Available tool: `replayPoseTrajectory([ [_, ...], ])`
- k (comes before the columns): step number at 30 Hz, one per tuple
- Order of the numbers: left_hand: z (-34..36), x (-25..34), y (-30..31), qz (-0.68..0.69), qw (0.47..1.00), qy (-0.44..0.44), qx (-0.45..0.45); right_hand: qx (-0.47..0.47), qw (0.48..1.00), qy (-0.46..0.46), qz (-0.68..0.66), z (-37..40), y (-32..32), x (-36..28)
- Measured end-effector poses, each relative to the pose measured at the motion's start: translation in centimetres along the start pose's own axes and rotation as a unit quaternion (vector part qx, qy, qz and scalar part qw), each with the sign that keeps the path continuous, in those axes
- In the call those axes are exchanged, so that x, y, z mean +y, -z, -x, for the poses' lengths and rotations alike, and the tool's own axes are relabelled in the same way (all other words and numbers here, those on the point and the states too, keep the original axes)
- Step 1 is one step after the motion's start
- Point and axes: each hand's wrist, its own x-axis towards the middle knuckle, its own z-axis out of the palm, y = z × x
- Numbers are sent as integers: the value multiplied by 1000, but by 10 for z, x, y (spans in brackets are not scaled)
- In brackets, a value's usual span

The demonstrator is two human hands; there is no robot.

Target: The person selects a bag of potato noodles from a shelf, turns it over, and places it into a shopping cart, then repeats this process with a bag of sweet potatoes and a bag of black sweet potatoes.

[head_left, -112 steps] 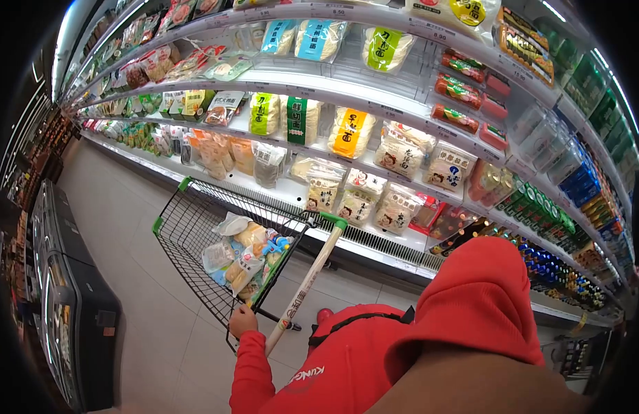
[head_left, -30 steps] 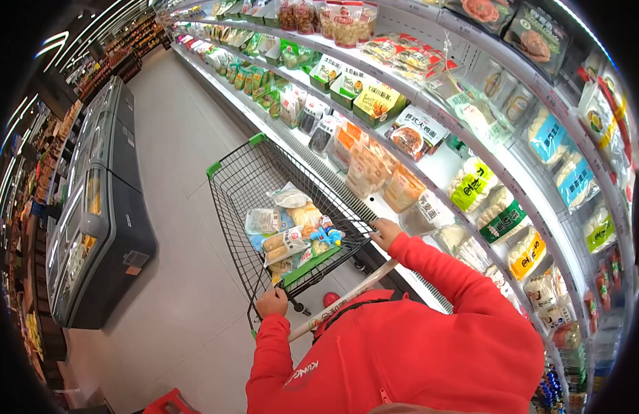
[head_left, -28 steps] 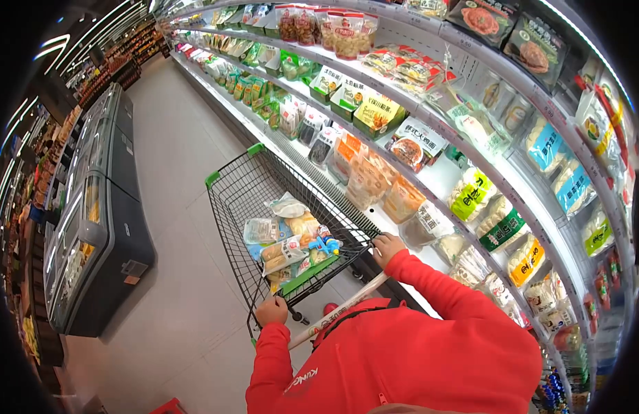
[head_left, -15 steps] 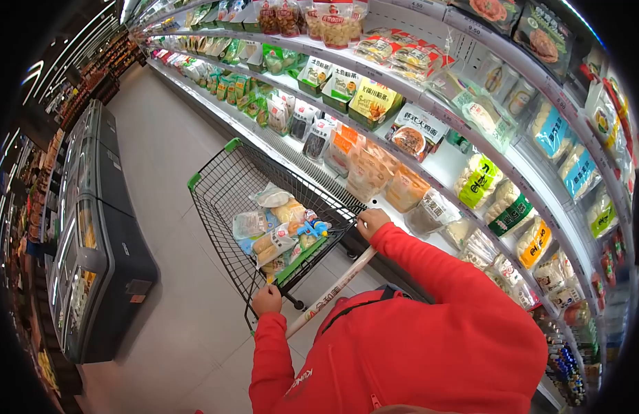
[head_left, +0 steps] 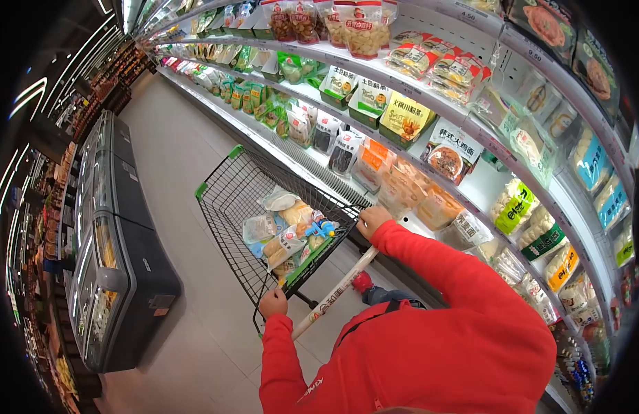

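Note:
A black wire shopping cart with green corners stands in front of me, its pale handle bar nearest my body. My left hand is closed around the cart's near left rim. At the near right corner, my right hand is also closed on the cart frame. Inside the basket lie several packaged foods, among them a bag of bread rolls, a clear plastic pack and a blue item.
Refrigerated shelves with price rails run along the right, close to the cart, holding many bagged foods such as a yellow pack. Dark freezer chests line the left. Grey floor lies between them. My red shoe shows under the handle.
The shelf goods and freezers have shifted in view, and the shelf packs look larger and further right. My red shoe has come into sight. Both hands keep their hold on the cart.

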Motion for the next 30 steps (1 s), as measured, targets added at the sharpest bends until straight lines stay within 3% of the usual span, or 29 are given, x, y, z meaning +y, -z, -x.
replayPoseTrajectory([
  [11,-111,-43,-25,8,999,-31,35,-112,993,16,42,-114,-48,-10],
  [15,-152,-49,-35,6,1000,-2,18,-166,984,20,55,-153,-75,-1],
  [21,-203,-78,-31,16,999,-2,30,-153,985,44,65,-203,-95,-28],
  [24,-239,-92,-36,31,999,-18,33,-254,963,-27,79,-238,-98,-43],
  [30,-309,-112,-22,62,997,12,-38,-243,965,-35,88,-290,-141,-55],
])
